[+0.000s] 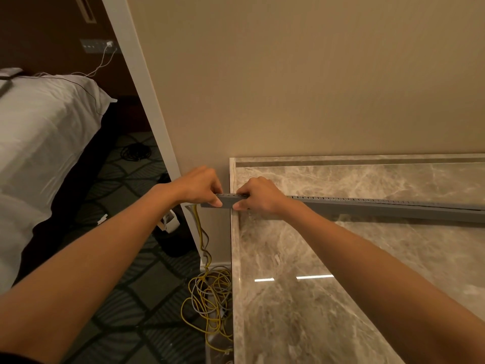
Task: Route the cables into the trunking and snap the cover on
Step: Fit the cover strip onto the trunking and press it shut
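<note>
A long grey slotted trunking (380,207) lies across the marble counter (301,298), its left end sticking out past the counter's left edge. My left hand (200,186) pinches that overhanging end, thumb under and fingers on top. My right hand (258,195) grips the trunking just beside it, over the counter's edge. Yellow and grey cables (200,232) hang down from the trunking's left end and pile in loose coils (210,300) on the floor. Whether a cover sits on the trunking I cannot tell.
A beige wall (288,88) rises behind the counter, with a white door frame (147,82) at its left. A bed with white bedding (44,143) fills the left side. Patterned carpet (126,306), a black cable coil (135,152) and a white object (169,222) lie below.
</note>
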`<state>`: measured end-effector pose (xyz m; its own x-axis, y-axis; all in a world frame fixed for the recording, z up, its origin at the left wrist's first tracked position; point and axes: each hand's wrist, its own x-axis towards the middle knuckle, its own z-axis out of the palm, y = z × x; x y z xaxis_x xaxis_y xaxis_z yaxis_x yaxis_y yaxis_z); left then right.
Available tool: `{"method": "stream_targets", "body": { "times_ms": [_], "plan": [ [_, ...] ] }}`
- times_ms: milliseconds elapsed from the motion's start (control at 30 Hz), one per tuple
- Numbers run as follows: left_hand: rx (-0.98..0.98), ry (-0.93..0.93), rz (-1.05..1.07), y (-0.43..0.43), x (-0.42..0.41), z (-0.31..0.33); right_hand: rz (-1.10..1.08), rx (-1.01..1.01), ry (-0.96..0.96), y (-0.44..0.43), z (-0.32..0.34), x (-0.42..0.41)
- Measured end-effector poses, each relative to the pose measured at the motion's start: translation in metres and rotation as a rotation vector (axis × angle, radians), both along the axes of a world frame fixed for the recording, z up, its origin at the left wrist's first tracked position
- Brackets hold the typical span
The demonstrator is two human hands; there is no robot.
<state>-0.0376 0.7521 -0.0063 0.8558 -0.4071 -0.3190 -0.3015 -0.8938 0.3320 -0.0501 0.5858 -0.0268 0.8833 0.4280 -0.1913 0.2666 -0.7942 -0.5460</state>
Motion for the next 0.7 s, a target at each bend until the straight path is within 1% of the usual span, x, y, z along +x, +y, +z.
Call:
{"method": "stream_targets", "body": {
  "times_ms": [100,200,333,400,467,567,700],
  "plan": [
    [-0.016,0.021,0.008,0.002,0.000,-0.001,0.020,0.018,0.010,-0.002,0.000,-0.002],
    [-0.069,0.091,0.078,0.008,0.001,-0.001,0.015,0.025,0.015,-0.005,-0.001,-0.003],
    [-0.014,0.160,0.162,0.022,0.000,-0.004,0.020,-0.042,-0.016,-0.007,-0.004,-0.005],
    [-0.041,0.161,0.176,0.026,-0.002,-0.006,-0.008,-0.029,-0.021,-0.011,-0.002,-0.007],
    [-0.092,0.147,0.187,0.028,-0.003,-0.007,0.026,-0.055,-0.105,-0.017,-0.001,-0.009],
    [-0.163,0.165,0.175,0.033,-0.004,-0.006,0.133,-0.183,-0.260,-0.026,-0.004,-0.013],
    [-0.217,0.166,0.116,0.034,-0.006,-0.009,0.199,-0.339,-0.378,-0.023,-0.007,-0.016]
  ]
}}
